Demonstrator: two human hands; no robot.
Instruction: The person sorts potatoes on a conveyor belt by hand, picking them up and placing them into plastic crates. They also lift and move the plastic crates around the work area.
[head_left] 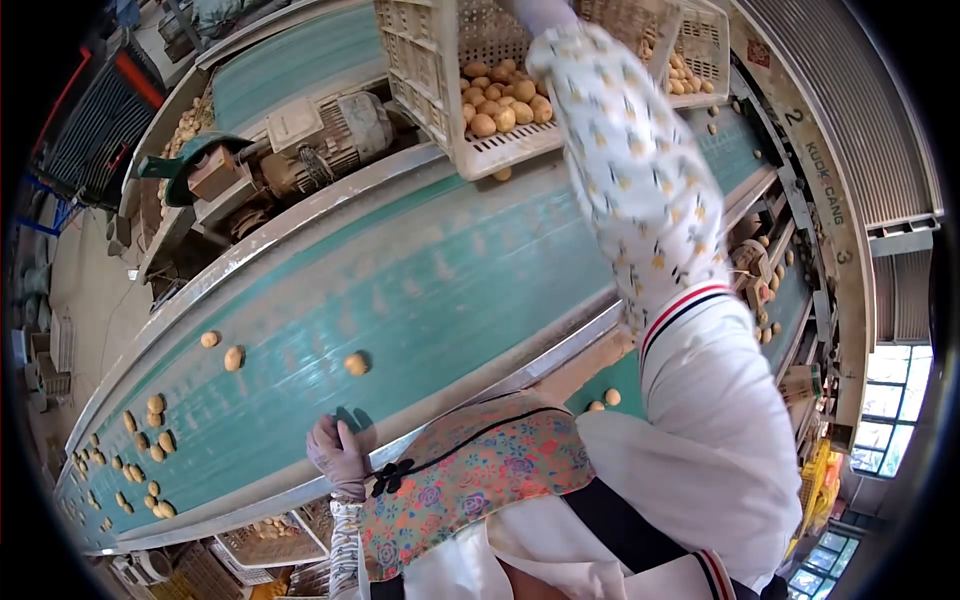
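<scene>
My left hand (338,455), in a pale glove, rests at the near edge of the green conveyor belt (450,290); its fingers are apart and nothing is in them. A single potato (356,364) lies on the belt a little beyond it. My right arm, in a white sleeve cover with a small print, stretches up to a cream plastic crate (420,75) with potatoes (505,105) in it. At the top edge, only part of my right hand (540,14) shows over the crate, and its fingers are out of view.
Many potatoes (157,404) lie on the belt's left end. A motor (330,135) stands behind the belt. Another crate (705,40) holds potatoes at the upper right. Below the belt's near edge are more crates (270,540). A metal frame (815,200) curves along the right.
</scene>
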